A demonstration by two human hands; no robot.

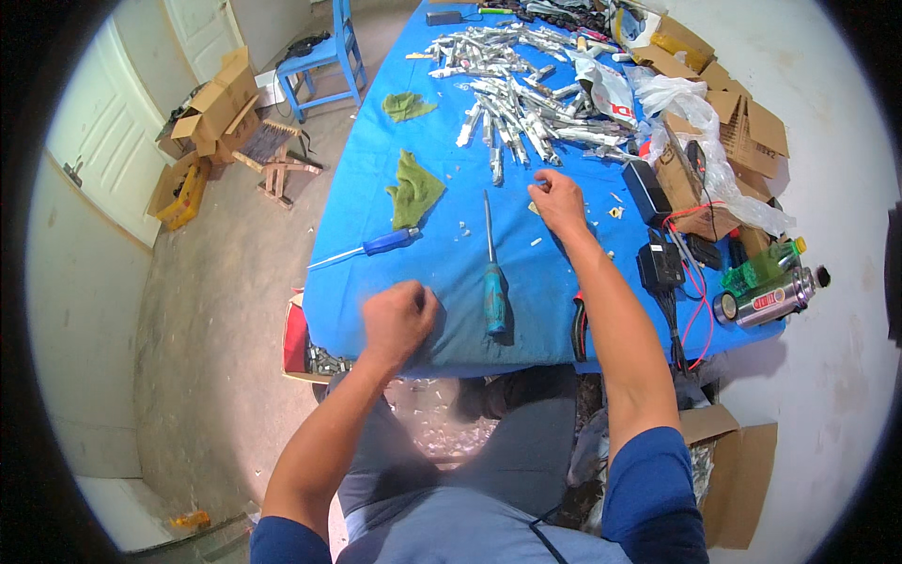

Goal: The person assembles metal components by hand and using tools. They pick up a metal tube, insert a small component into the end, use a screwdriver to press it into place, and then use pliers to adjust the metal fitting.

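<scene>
My left hand [399,321] is closed in a fist above the near left of the blue-covered table [451,343]. It is slightly blurred, and whatever its fingers may hold is hidden. Farther forward, my right hand [561,201] has curled fingers with a gap between thumb and forefinger, and nothing shows in it. Just beyond lies a pile of slim silver-white pieces [526,113]. Between my hands rests a screwdriver with a teal handle [494,299], its shaft pointing away from me. A blue-handled screwdriver [387,242] lies left of it, beside a crumpled green cloth [412,191].
Another green cloth [407,106] lies farther back. Along the right edge are a black adapter [660,266] with cables, a steel flask [770,299], a green bottle [763,266] and torn cardboard [752,122]. A red box of metal bits [297,338] stands below the left corner.
</scene>
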